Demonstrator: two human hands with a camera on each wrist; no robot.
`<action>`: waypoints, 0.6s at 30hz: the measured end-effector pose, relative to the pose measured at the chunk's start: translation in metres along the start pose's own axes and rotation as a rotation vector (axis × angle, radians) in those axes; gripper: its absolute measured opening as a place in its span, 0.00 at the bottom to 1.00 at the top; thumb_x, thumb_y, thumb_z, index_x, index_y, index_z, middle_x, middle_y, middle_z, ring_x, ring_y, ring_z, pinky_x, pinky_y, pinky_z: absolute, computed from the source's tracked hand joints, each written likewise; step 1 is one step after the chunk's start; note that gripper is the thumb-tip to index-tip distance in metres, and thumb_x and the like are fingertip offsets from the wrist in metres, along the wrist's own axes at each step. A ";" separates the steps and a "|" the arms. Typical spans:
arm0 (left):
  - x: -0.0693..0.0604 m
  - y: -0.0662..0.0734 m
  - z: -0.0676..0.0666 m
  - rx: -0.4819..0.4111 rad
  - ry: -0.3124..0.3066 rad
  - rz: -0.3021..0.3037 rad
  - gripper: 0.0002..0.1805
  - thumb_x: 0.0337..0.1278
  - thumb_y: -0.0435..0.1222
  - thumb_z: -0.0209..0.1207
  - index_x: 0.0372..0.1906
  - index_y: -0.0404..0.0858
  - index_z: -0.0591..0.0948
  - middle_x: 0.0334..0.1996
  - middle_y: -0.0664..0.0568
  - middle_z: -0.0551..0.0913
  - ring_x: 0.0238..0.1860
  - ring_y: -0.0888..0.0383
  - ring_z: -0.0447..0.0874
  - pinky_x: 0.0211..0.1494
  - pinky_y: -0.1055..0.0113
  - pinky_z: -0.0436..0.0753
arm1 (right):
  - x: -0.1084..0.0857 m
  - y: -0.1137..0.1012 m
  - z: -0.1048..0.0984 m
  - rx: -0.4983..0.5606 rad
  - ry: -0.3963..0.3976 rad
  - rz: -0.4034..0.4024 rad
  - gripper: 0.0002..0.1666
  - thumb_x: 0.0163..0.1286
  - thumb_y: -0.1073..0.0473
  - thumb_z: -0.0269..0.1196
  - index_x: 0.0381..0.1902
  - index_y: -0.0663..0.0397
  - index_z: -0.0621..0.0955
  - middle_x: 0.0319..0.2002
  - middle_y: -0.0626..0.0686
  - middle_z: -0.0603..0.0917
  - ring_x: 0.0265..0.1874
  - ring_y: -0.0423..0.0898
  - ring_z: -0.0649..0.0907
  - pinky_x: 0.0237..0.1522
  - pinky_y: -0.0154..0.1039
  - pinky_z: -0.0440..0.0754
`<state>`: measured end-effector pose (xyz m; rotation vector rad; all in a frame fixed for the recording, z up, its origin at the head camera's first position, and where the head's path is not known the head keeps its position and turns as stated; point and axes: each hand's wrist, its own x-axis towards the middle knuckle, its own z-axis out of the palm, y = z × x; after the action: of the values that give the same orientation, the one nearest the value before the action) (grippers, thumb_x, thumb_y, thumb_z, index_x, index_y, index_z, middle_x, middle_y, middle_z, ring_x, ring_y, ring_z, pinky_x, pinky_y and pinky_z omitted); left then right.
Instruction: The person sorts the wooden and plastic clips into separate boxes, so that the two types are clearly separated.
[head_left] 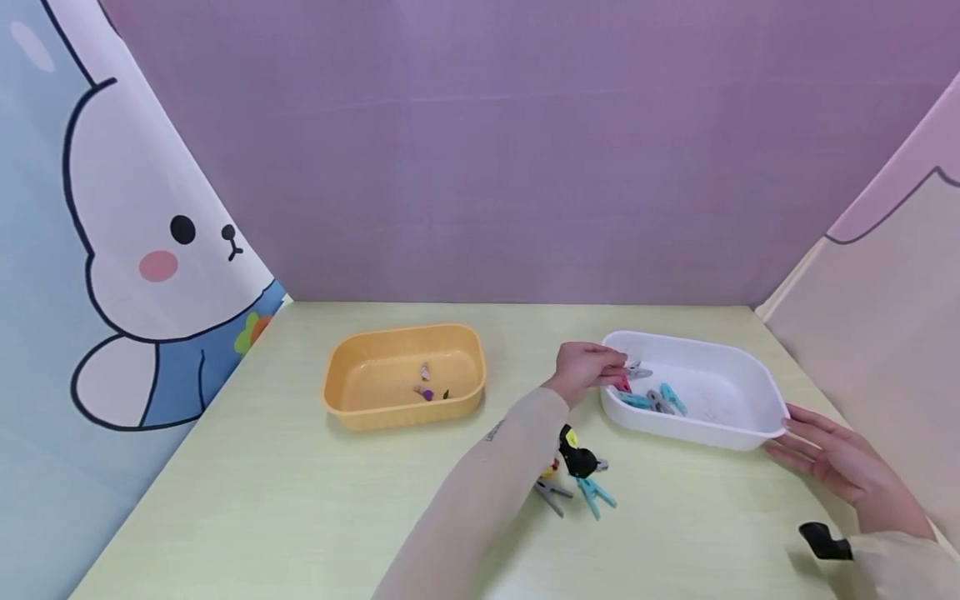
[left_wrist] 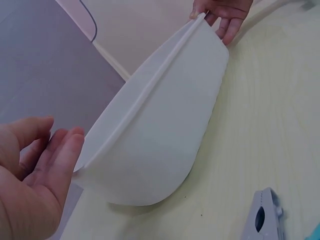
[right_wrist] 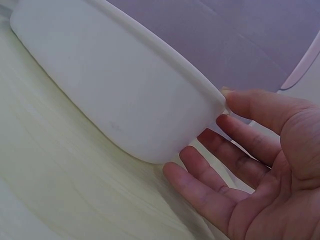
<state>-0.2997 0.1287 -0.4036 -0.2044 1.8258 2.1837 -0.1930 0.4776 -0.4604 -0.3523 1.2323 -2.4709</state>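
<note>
One oblong white plastic tub, probably light, best lifted by its corners: near-right's pinched by right hand; left hand held loose, fingers apart.

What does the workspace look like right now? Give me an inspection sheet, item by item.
Surface: pale yellow table; the left sleeve hides part of it.
Job's things: white tray on the right, with blue, grey and red clips toward its left end.
Clutter: loose grey clip and loose blue clip near the left forearm; orange tray holding a few small items, too small to identify.
Left hand: at the white tray's left end; grip unclear.
Right hand: thumb at the rim, fingers against the outside of the white tray's right end.
Cables: nothing seen.
Surroundings: purple backdrop behind, rabbit panel left, pale panel right.
</note>
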 end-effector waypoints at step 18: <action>-0.009 0.007 -0.030 0.031 -0.237 0.070 0.04 0.57 0.27 0.67 0.38 0.32 0.87 0.40 0.36 0.87 0.42 0.43 0.89 0.40 0.62 0.89 | 0.002 0.002 -0.007 0.026 -0.063 0.009 0.31 0.79 0.76 0.33 0.58 0.58 0.82 0.54 0.56 0.84 0.52 0.56 0.84 0.56 0.49 0.82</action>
<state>-0.2958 0.0966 -0.4001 0.1227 1.7565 2.1197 -0.1971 0.4801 -0.4659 -0.4132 1.1724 -2.4467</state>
